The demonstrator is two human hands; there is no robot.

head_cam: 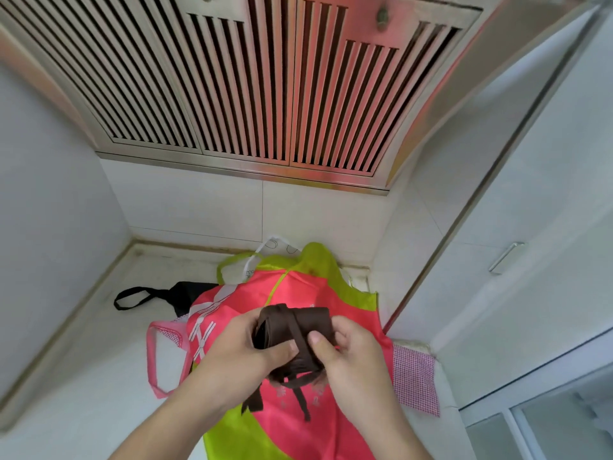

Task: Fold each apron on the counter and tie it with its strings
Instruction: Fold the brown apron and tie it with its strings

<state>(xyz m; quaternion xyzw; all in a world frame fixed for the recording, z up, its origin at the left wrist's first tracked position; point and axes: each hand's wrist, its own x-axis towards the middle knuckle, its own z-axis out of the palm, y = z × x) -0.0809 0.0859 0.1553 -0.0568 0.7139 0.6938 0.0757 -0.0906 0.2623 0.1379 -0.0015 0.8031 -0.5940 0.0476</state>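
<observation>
Two hands: left hand point(247, 346) and right hand point(345, 355), fingers clamped on folded brown apron bundle point(295, 330).
Strings: brown strings point(300, 381) wrap bundle, ends dangling.
Table: pink-and-lime apron point(298, 287) lies on white table point(99, 376).

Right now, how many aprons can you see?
4 at least: a folded brown apron in both hands, a pink-and-green apron spread beneath, a black apron left, a checked pink apron under it. Others may be hidden.

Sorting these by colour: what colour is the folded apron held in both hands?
Dark brown, strings included; clearest in the head view.
</observation>
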